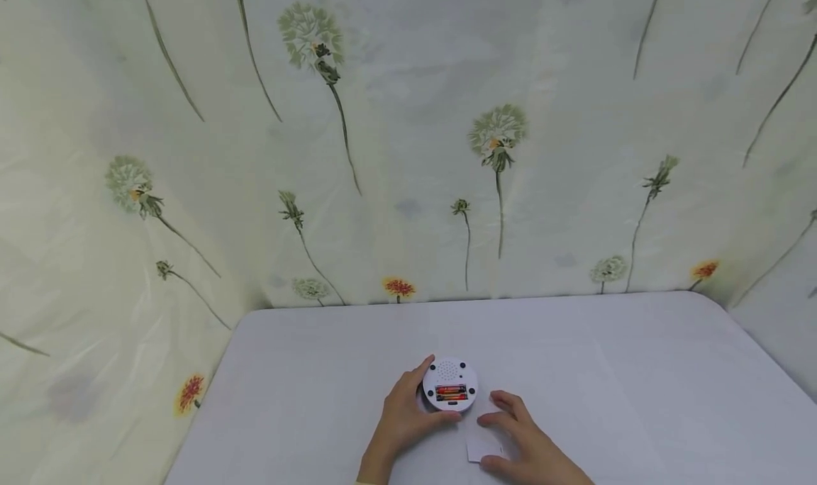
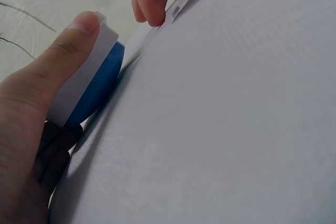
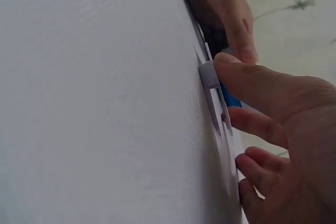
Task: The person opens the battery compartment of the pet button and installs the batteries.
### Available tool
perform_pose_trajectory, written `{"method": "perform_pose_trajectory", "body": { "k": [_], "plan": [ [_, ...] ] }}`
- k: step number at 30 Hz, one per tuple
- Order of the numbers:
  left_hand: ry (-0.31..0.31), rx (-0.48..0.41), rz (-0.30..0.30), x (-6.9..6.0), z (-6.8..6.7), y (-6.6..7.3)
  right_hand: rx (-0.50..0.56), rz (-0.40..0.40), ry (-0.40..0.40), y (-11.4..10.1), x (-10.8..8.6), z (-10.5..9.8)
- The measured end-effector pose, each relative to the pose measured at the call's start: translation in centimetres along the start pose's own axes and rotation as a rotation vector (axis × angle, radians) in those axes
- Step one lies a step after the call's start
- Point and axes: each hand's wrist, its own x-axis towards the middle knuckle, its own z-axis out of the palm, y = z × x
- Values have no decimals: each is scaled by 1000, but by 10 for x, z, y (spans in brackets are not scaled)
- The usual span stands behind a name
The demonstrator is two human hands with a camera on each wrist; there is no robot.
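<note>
A round white device with a blue side (image 1: 449, 368) has its underside facing up, showing a speaker grille, small dark feet and an uncovered compartment with red batteries (image 1: 451, 393). My left hand (image 1: 408, 410) grips its rim, the thumb along the near edge and fingers on the far left. In the left wrist view the thumb presses the device's white edge (image 2: 89, 82). My right hand (image 1: 520, 439) is at a thin white flat piece (image 1: 483, 442) on the table, its thumb and a finger pinching it in the right wrist view. Whether this piece is paper or plastic, I cannot tell.
A white cloth covers the table (image 1: 306, 371), whose far edge meets a hanging curtain (image 1: 408, 152) printed with dandelions. The curtain also runs along the left side, and pale fabric hangs at the right.
</note>
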Motion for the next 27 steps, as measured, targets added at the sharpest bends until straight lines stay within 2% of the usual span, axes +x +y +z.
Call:
{"method": "perform_pose_trajectory", "body": {
  "k": [3, 6, 13, 17, 20, 27],
  "plan": [
    [9, -6, 8, 0, 0, 0, -16, -3, -3, -3, -1, 0],
    [1, -9, -4, -1, -1, 0, -40, -40, 16, -2, -5, 1],
    [-9, -4, -19, 0, -1, 1, -89, -238, 128, 6, -13, 10],
    [-4, -6, -9, 0, -2, 2, -125, -296, 206, 7, -13, 13],
    [-2, -8, -3, 0, -1, 1, -139, -289, 220, 6, -13, 14],
    [-1, -9, -1, 1, 0, 1, -161, -241, 194, 4, -13, 13]
  ]
}}
